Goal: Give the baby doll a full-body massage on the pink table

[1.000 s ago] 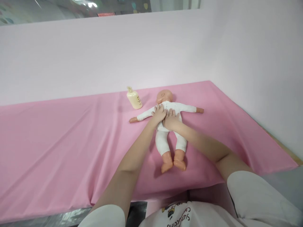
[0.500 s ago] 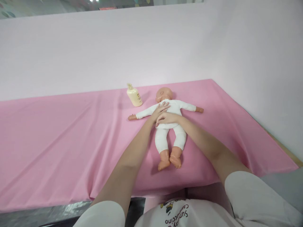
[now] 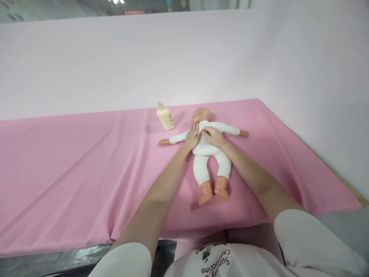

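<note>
— Where the pink sheet [image 3: 72, 169] runs off the left and bottom edges, can you see what carries it?

— No. The sheet covers the whole desk; only a strip of tan edge shows at the far right, and something dark and glossy below the sheet's near hem, too cut off to name.

— And the doll [image 3: 209, 154]?

— It lies face up on the sheet toward the right, head to the wall, arms spread, feet toward the person. Its white suit covers all but the head, hands and feet.

— What are the hands doing?

— The left hand [image 3: 192, 137] rests flat on the doll's chest by its shoulder, fingers extended, not gripping. The right hand [image 3: 213, 135] lies on the upper chest just beside it, fingers curved; whether they pinch the suit's cloth I cannot tell, since the fingertips are small and partly hidden by the hand itself.

— Anything else nearby?

— A cream pump bottle [image 3: 165, 116] stands upright just beyond the doll's outstretched arm, apart from it. Its label print is too small to read. The person's white sleeves and shirt are cut off at the bottom edge.
</note>
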`<control>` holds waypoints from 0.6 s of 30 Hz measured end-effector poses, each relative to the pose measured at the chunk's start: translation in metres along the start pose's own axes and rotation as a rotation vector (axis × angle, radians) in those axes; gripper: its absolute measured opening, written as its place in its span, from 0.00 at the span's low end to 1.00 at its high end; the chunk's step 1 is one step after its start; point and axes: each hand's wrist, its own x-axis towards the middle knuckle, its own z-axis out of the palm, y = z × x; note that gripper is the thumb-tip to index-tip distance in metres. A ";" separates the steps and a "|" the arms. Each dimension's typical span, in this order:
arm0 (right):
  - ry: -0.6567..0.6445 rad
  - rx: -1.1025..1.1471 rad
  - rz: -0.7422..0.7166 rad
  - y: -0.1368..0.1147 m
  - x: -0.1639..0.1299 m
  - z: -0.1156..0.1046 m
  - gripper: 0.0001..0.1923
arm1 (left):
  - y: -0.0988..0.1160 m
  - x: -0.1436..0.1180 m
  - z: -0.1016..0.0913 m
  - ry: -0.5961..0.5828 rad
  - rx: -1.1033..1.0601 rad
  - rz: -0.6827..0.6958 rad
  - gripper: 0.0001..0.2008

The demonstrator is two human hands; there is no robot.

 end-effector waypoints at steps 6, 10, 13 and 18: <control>-0.229 -0.344 -0.091 -0.006 -0.003 -0.003 0.24 | 0.045 -0.008 0.010 -0.115 0.144 -0.160 0.33; -0.268 -0.334 0.021 -0.001 0.001 -0.001 0.26 | 0.060 -0.016 0.013 -0.135 0.161 0.031 0.32; -0.252 -0.354 0.075 0.002 0.004 0.001 0.27 | 0.061 -0.020 0.009 -0.153 0.167 0.021 0.33; -0.169 -0.433 0.205 0.005 0.004 0.003 0.30 | 0.060 -0.022 0.004 -0.133 0.143 -0.015 0.34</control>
